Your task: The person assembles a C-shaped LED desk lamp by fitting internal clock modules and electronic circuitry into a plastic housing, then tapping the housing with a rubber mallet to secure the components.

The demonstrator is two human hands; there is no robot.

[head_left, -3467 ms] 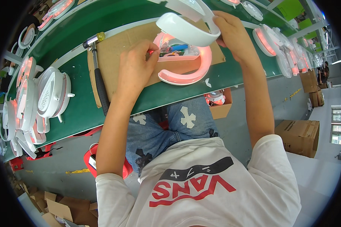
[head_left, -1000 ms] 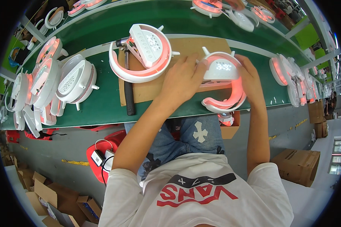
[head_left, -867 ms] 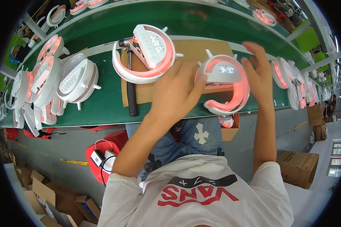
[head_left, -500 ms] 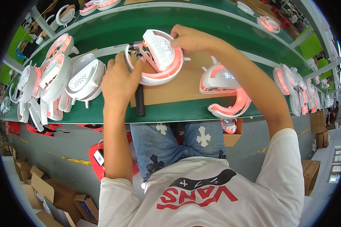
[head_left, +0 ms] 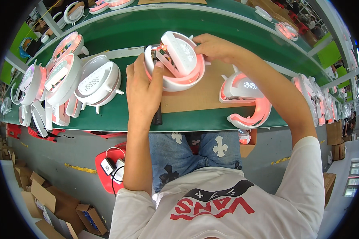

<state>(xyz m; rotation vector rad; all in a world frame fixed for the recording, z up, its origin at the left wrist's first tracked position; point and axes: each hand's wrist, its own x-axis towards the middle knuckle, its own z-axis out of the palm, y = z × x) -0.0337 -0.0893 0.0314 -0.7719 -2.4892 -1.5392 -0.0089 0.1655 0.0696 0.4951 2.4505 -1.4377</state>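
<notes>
A round white clock lamp (head_left: 182,53) with a glowing pink ring is tilted above a cardboard sheet (head_left: 195,99) on the green bench. My left hand (head_left: 144,89) grips its left rim, the thumb laid over the edge near an opening where wires and small parts show. At the upper right rim, my right hand (head_left: 215,48) holds the same lamp with bent fingers; some fingertips are hidden behind it. A black tool handle (head_left: 158,117) pokes out below my left hand, its other end mostly covered. To the right, beneath my right forearm, lies another clock lamp (head_left: 239,89) with lit digits.
Several white lamps (head_left: 99,81) crowd the bench on the left, and more (head_left: 307,91) stand on the right. Behind runs a raised green shelf (head_left: 147,26) with lamps. A red stool (head_left: 103,175) with white adapters and cables is below the bench; open cartons (head_left: 60,203) lie at lower left.
The whole view has shifted slightly, so everything sits further right. My left hand has moved right against the lamp's rim, covering more of the black handle. Both hands stay on the lamp.
</notes>
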